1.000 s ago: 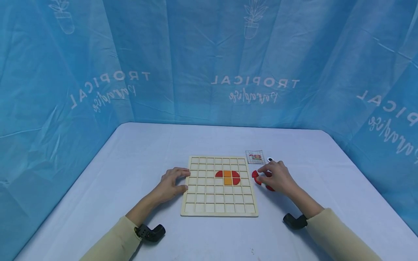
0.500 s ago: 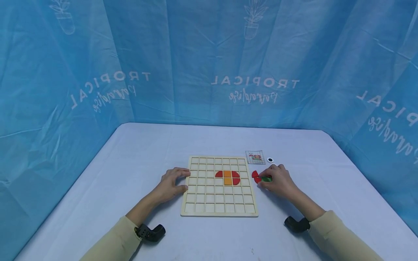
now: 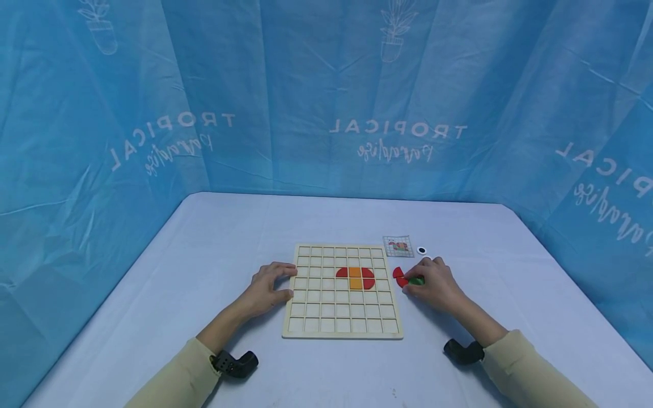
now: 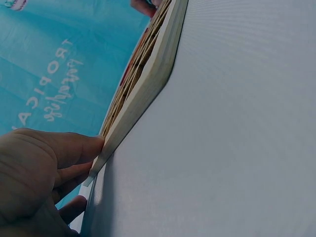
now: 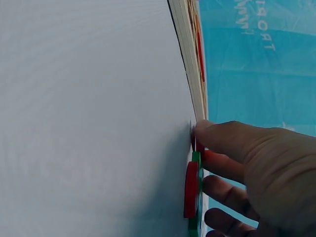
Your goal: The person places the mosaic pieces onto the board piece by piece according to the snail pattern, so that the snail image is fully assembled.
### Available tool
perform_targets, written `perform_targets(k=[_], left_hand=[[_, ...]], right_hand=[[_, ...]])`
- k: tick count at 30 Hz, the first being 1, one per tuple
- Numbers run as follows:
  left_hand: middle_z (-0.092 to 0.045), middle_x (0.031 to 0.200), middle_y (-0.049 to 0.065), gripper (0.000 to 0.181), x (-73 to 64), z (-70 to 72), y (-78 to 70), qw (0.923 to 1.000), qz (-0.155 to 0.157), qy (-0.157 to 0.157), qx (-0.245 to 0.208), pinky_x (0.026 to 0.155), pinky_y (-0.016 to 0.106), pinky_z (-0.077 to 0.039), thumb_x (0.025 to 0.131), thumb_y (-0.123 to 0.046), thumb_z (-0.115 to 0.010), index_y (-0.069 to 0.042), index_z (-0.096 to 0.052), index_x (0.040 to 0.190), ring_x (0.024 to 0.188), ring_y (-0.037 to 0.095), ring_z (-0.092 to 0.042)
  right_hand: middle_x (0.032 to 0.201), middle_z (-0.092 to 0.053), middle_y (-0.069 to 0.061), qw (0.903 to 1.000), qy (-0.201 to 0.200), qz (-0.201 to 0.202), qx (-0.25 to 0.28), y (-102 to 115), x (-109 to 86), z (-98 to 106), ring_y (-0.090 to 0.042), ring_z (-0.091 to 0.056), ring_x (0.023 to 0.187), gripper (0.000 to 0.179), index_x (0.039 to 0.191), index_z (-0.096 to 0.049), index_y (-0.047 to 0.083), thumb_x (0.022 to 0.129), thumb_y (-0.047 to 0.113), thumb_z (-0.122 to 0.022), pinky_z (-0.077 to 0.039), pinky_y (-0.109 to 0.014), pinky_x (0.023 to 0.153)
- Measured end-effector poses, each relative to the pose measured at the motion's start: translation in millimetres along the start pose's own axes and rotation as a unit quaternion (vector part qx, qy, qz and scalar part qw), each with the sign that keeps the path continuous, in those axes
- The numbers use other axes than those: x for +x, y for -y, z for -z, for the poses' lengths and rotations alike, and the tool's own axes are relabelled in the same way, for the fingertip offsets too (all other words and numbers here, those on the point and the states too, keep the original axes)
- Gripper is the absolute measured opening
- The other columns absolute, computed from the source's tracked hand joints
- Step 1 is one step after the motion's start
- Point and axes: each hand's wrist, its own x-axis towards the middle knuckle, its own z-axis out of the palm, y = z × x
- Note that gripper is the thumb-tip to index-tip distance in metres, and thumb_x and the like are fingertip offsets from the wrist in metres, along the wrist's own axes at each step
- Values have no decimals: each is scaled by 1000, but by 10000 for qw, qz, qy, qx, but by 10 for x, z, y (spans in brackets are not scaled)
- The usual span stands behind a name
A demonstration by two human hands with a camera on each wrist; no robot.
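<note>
Pale wood grid bd. [image 3: 328, 326] w/ rounded red pcs. [image 3: 368, 283], sq. orange pcs. [image 3: 355, 284]

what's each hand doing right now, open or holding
Left hand: open, touching the grid board.
Right hand: at a red piece; whether it's pinched cannot be told.

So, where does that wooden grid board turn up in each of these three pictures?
Head view: the wooden grid board lies just below the middle.
Left wrist view: the board, seen nearly edge-on, slants from top centre down to the left hand.
Right wrist view: the board, nearly edge-on, runs from top centre down to the right hand.
Shared landmark: the lettered blue curtain shows in all three.
</note>
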Motion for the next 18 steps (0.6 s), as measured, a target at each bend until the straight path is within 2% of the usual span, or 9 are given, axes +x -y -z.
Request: perform_targets(k=[8,13,18], left_hand=[[-47,140,5,45,-2,11,-5,10000,5,-2,0,113,55,-13,81,-10,-68,-7,-58,124,137,30,-27],[-46,140,6,44,1,11,-6,10000,-3,1,40,113,55,-13,82,-9,-67,-7,-58,125,137,31,-28],[-47,140,7,44,3,9,-7,10000,-24,-12,57,113,55,-12,81,-10,-68,-7,-58,124,138,32,-27]], right_hand=[[96,-63,-3,9995,-29,138,295,116,15,60,-22,-44,96,28,99,-73,16,73,26,-79,-36,-29,68],[100,-64,-3,9988,-28,299,378,291,44,56,-22,-42,97,26,98,-73,17,74,27,-78,-36,-31,71],[101,-65,-1,9975,12,369,595,482,100,-6,-19,-43,98,28,99,-73,19,73,28,-79,-40,-28,69]])
